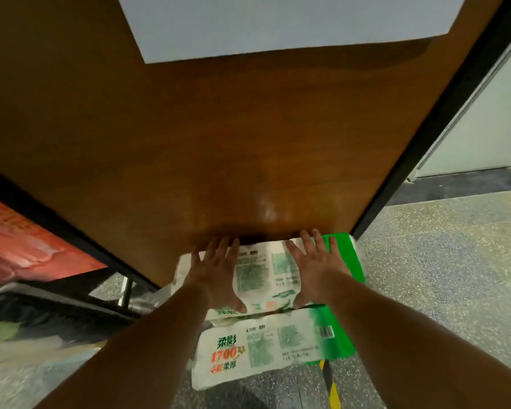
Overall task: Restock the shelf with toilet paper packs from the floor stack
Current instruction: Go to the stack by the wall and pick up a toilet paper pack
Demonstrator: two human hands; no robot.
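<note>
Toilet paper pack: left hand, right hand pressing flat, fingers spread wide.

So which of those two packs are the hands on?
The far pack, next to the wooden panel. Both the left hand and right hand lie flat on it; the near pack is untouched.

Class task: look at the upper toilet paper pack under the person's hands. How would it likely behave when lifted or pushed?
The upper pack probably gives a little: its plastic wrap looks creased and glossy, so flat palms may slip. The left hand and right hand lie spread on it, suggesting bulk rather than weight. It seems unlikely to roll, lying flat on the lower pack.
</note>
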